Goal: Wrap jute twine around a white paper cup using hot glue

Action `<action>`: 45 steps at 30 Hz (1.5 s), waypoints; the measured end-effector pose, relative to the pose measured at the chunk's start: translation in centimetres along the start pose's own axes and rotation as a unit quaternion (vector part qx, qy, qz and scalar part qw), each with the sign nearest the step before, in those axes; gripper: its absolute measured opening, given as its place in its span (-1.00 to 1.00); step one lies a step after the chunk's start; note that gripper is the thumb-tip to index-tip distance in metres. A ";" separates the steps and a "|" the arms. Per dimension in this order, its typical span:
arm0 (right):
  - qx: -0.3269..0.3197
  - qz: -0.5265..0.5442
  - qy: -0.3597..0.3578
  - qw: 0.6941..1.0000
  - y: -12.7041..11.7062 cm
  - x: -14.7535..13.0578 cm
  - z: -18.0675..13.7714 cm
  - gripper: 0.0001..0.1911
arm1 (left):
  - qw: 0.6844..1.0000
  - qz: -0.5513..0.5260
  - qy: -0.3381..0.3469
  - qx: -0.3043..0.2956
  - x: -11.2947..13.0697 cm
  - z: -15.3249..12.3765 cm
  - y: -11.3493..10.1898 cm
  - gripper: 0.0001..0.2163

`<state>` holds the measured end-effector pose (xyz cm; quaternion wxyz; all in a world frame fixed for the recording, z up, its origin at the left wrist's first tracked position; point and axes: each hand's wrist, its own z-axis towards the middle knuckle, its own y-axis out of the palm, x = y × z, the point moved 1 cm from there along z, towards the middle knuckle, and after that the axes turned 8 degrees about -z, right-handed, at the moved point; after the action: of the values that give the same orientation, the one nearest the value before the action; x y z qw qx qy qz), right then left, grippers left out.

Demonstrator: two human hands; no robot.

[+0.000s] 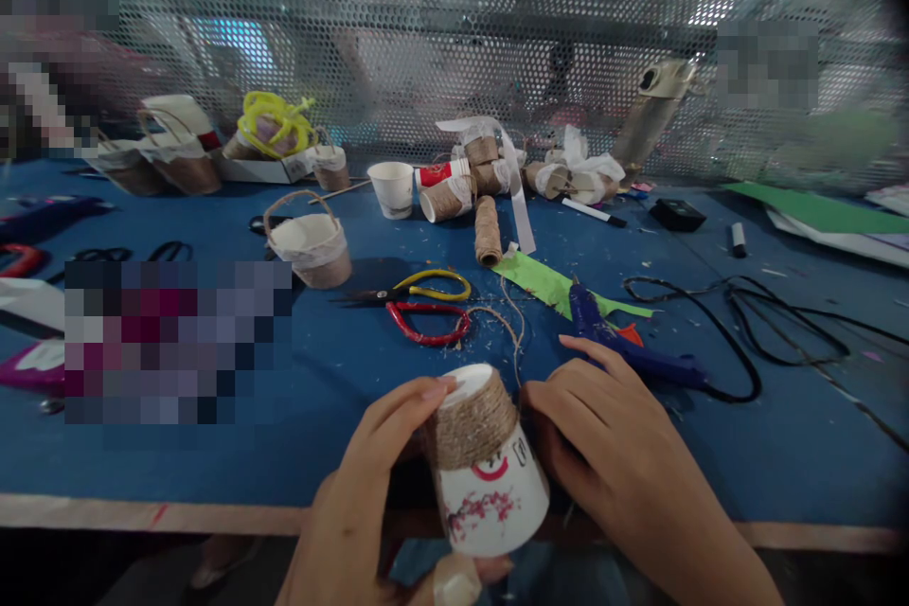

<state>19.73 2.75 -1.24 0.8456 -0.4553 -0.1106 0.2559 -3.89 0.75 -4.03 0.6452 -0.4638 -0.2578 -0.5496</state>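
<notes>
A white paper cup (497, 511) with a printed blossom pattern is tilted upside down over the table's near edge. Brown twine (475, 421) is wound round its upper half, by the base. My left hand (369, 473) grips the cup from the left, fingers at the base and a wrapped thumb near the rim. My right hand (603, 440) is closed at the cup's right side, where a loose strand of twine runs to its fingers; the fingertips are partly hidden. That strand leads back towards a twine spool (488, 232). Scissors (430, 338) with yellow and red handles lie beyond the cup.
A blue glue gun (632, 350) with a black cord lies right of a green paper strip (540, 279). A twine-handled cup basket (316, 251) stands left. More wrapped cups, a plain cup (392, 189) and a marker (595, 212) line the back, before a perforated metal screen (440, 47).
</notes>
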 end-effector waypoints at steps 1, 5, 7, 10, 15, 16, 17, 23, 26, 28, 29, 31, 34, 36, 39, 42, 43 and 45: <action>-0.001 -0.001 0.000 1.000 0.0 0.0 0.0 -0.75 | 1.000 0.002 -0.002 -0.002 -0.1 0.0 0.0 -0.33; -0.001 -0.001 -0.001 1.000 0.0 0.0 0.1 -0.76 | 1.000 0.005 0.003 -0.009 -0.1 -0.1 -0.1 -0.34; 0.002 -0.001 -0.001 1.000 -0.1 0.0 0.1 -0.76 | 1.000 0.003 0.009 -0.009 -0.1 0.0 -0.1 -0.33; 0.005 -0.003 0.001 1.000 -0.1 0.0 0.0 -0.75 | 1.000 -0.004 0.013 -0.008 -0.1 0.1 -0.2 -0.32; 0.000 -0.004 -0.005 1.000 0.0 0.0 0.1 -0.75 | 1.000 -0.009 -0.005 -0.016 -0.1 0.0 -0.3 -0.31; 0.001 -0.006 -0.006 1.000 0.0 0.1 0.1 -0.74 | 1.000 -0.012 -0.008 -0.015 -0.1 0.0 -0.3 -0.31; 0.003 -0.008 -0.008 1.000 0.0 0.1 0.1 -0.74 | 1.000 -0.014 -0.009 -0.012 -0.1 0.0 -0.3 -0.31; 0.004 -0.008 -0.013 1.000 -0.1 0.1 0.1 -0.75 | 1.000 -0.012 0.003 -0.012 -0.1 0.1 -0.4 -0.30; 0.002 -0.009 -0.010 1.000 0.0 0.1 0.0 -0.74 | 1.000 -0.012 0.003 -0.015 -0.1 0.1 -0.4 -0.31; 0.002 -0.006 -0.006 1.000 0.0 0.0 -0.1 -0.74 | 1.000 -0.006 0.006 -0.013 -0.2 0.1 -0.4 -0.31; 0.004 -0.005 -0.005 1.000 0.1 0.0 -0.1 -0.74 | 1.000 -0.002 0.008 -0.012 -0.3 0.0 -0.3 -0.31; 0.011 -0.004 -0.003 1.000 0.1 0.0 0.0 -0.74 | 1.000 0.006 0.015 -0.010 -0.4 0.0 -0.2 -0.31; 0.028 -0.006 -0.007 1.000 -0.1 0.2 0.1 -0.74 | 1.000 0.006 0.020 -0.007 -0.4 0.0 -0.1 -0.32; 0.028 -0.003 -0.014 0.999 -0.3 0.4 0.2 -0.74 | 1.000 0.003 0.016 -0.008 -0.4 0.1 -0.1 -0.33; 0.026 0.008 -0.021 0.999 -0.6 0.7 0.3 -0.71 | 1.000 0.004 0.005 -0.008 -0.2 0.1 -0.1 -0.33; 0.030 0.003 -0.017 0.999 -0.7 0.9 0.3 -0.69 | 1.000 0.006 0.001 -0.009 -0.2 0.0 -0.1 -0.33; 0.030 0.001 -0.016 0.999 -0.6 0.9 0.2 -0.70 | 1.000 0.006 0.004 -0.009 -0.2 0.0 -0.1 -0.33; 0.037 0.006 -0.005 0.999 -0.5 0.8 0.2 -0.70 | 1.000 0.004 0.012 -0.011 -0.2 0.1 -0.2 -0.33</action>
<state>20.47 3.07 -0.76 0.8600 -0.4228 -0.1023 0.2668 -4.09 0.90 -4.09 0.6455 -0.4655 -0.2424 -0.5548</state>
